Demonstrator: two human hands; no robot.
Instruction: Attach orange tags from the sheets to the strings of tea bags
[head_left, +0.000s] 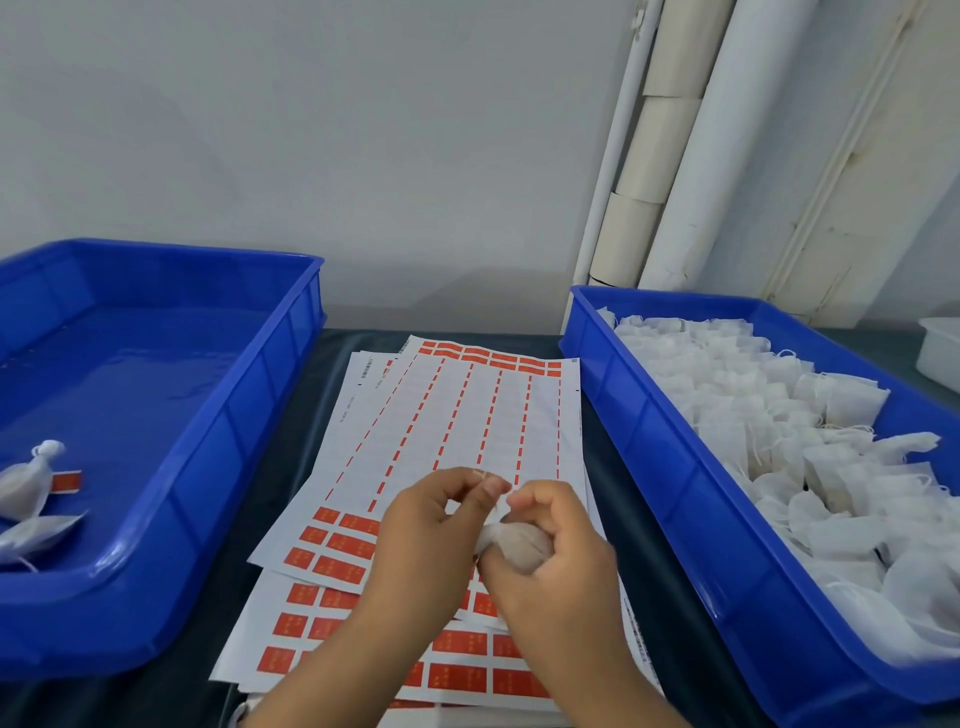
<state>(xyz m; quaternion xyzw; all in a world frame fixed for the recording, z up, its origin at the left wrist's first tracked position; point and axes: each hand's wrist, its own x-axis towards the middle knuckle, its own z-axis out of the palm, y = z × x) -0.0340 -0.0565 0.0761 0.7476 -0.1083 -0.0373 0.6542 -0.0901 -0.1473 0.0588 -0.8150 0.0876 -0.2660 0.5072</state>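
Note:
A stack of white sheets (457, 426) with orange tags lies on the dark table between two blue trays; most tags of the top sheet are peeled off, with orange tags (337, 545) left at its near end. Over the sheets my right hand (556, 577) grips a filled white tea bag (511, 545). My left hand (431, 535) pinches at the bag's gathered top, where the string is too small to make out. Two finished tea bags (26, 493), one with an orange tag (67, 482), lie in the left tray.
The left blue tray (208, 467) holds little else. The right blue tray (665, 467) is full of untagged white tea bags (810, 457). A white container (940, 353) sits at the far right. White pipes (675, 156) run up the wall behind.

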